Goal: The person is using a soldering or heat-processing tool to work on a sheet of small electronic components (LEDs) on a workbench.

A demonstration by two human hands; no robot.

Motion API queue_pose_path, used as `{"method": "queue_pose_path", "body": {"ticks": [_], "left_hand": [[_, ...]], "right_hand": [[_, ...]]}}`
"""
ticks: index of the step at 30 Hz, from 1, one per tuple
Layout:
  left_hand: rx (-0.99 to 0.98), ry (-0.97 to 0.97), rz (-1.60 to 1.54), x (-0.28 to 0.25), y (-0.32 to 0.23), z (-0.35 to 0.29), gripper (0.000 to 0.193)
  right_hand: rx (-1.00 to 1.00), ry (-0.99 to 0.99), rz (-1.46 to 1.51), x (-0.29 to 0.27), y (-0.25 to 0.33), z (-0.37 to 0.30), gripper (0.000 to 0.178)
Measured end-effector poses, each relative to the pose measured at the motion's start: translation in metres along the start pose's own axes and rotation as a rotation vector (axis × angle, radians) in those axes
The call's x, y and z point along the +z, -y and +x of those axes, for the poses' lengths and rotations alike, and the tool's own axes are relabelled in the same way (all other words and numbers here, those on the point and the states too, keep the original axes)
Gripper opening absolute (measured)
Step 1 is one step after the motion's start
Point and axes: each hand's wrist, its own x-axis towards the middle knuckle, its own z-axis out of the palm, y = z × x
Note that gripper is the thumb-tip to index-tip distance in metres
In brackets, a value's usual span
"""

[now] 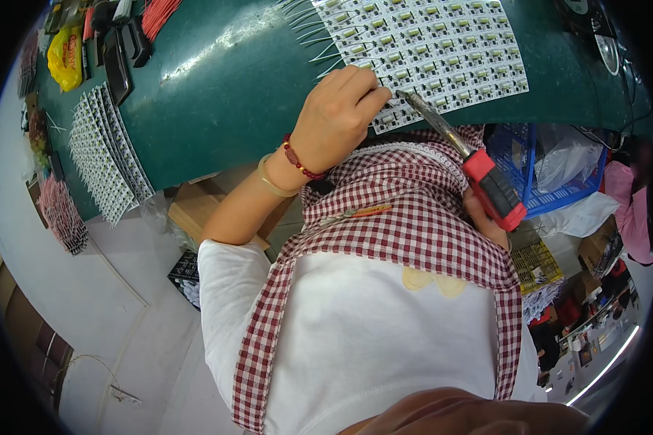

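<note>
Where the view darkens toward its left rim, a pink bundle (62,214) hangs at the tabletop (218,87) edge, its contents hard to make out. Next come a yellow bag (65,58), its print unclear, and overlapping sheets (109,156), the lower ones largely covered. Dark tools (116,65) lie beyond, then red wires (161,16), cut off above. Pale wires (315,38) fan from the left side of the white component sheet (457,54), which lies on the tabletop near the body, its far edge out of frame. Over its near left part, the left hand (337,109) has bent fingers; whether they pinch a wire cannot be told. The iron (442,123) points its tip at the sheet, contact unclear. The right hand (484,217) grips its handle, fingers mostly hidden. Rightward, clear plastic (564,163) partly covers a blue basket (559,199).
</note>
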Motion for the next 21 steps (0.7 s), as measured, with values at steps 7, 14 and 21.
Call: {"method": "queue_pose_path", "body": {"ticks": [7,14,21], "left_hand": [[0.001,-0.035,-0.007,0.001,0.001,0.001,0.024],[0.019,0.011,0.032,-0.001,0.000,0.000,0.016],[0.045,0.022,0.145,-0.006,-0.003,0.003,0.024]], "right_hand": [[-0.241,-0.053,-0.259,0.001,0.007,0.008,0.022],[0.052,-0.080,-0.018,-0.006,-0.026,-0.016,0.018],[0.072,-0.057,0.142,-0.006,-0.025,-0.013,0.018]]}}
